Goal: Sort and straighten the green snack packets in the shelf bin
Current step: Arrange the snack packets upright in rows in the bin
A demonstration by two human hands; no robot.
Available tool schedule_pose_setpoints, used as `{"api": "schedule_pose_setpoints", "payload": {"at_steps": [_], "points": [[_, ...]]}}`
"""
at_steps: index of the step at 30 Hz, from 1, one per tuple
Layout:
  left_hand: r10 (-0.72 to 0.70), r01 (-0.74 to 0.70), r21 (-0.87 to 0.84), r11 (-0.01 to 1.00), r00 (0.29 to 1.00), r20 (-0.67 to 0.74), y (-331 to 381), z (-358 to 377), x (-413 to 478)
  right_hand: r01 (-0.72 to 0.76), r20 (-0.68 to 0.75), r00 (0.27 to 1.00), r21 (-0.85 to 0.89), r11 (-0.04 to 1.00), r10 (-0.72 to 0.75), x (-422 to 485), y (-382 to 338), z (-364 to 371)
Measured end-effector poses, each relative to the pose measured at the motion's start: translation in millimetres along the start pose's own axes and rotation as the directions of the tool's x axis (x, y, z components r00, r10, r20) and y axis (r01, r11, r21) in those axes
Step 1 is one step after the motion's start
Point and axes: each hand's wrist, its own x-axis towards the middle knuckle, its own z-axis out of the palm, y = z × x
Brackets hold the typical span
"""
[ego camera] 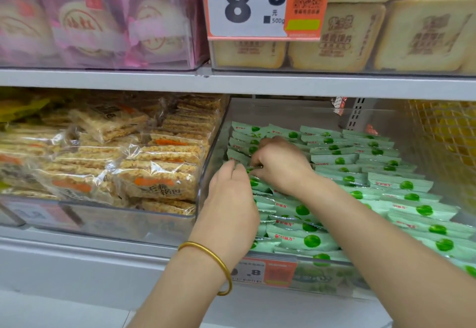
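The left forearm, a gold bangle (222, 263) on its wrist, rises over the front left corner of the shelf bin (329, 278). The left hand (229, 199) lies along the bin's left wall, fingers pressed together and bent down among the green snack packets (401, 186); its grip cannot be told. The right forearm crosses from the front right. Farther in, the right hand (280, 166) curls its fingers, pinching packets. Packet rows fill the bin to its rear wall.

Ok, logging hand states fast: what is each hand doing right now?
Left hand: fingers bent onto the green packets; grip cannot be told.
Right hand: fingers pinch one of those packets.
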Motion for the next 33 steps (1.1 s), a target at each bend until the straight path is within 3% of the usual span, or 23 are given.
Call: {"api": "schedule_pose_setpoints", "payload": {"at_steps": [6,11,13,16,18,22,25,28,30,33], "points": [[0.002,-0.002,-0.01,1.0,1.0,-0.013,2,0,2,-0.032,-0.038,0.999,0.0,0.999,0.032,-5,7,-3],[0.034,-0.034,0.037,0.999,0.999,0.002,-1,3,10,-0.044,0.036,0.998,0.044,0.998,0.043,-6,11,-7],[0.055,-0.056,0.066,0.996,0.998,0.007,-1,4,15,-0.137,0.048,0.99,0.202,0.97,0.13,-14,21,-18],[0.1,-0.1,0.115,0.988,0.995,0.006,0,6,22,-0.252,0.003,0.957,0.509,0.823,0.29,-29,34,-30],[0.123,-0.126,0.17,0.977,0.992,0.028,2,8,23,-0.269,-0.033,0.933,0.599,0.755,0.358,-35,35,-27],[0.117,-0.139,0.266,0.954,0.988,0.099,1,13,25,-0.258,-0.077,0.945,0.425,0.868,0.318,-22,27,-14],[0.121,-0.143,0.257,0.956,0.988,0.097,0,14,25,-0.207,-0.054,0.974,0.182,0.961,0.22,-7,17,-7],[0.1,-0.114,0.224,0.968,0.992,0.071,-1,15,23,-0.183,-0.051,0.982,0.007,0.983,0.183,-1,9,0],[0.087,-0.1,0.225,0.969,0.994,0.066,-1,16,22,-0.176,-0.054,0.983,0.003,0.984,0.176,0,10,3],[0.092,-0.104,0.226,0.969,0.994,0.061,-2,17,21,-0.184,-0.073,0.978,0.137,0.973,0.195,0,14,3]]}}
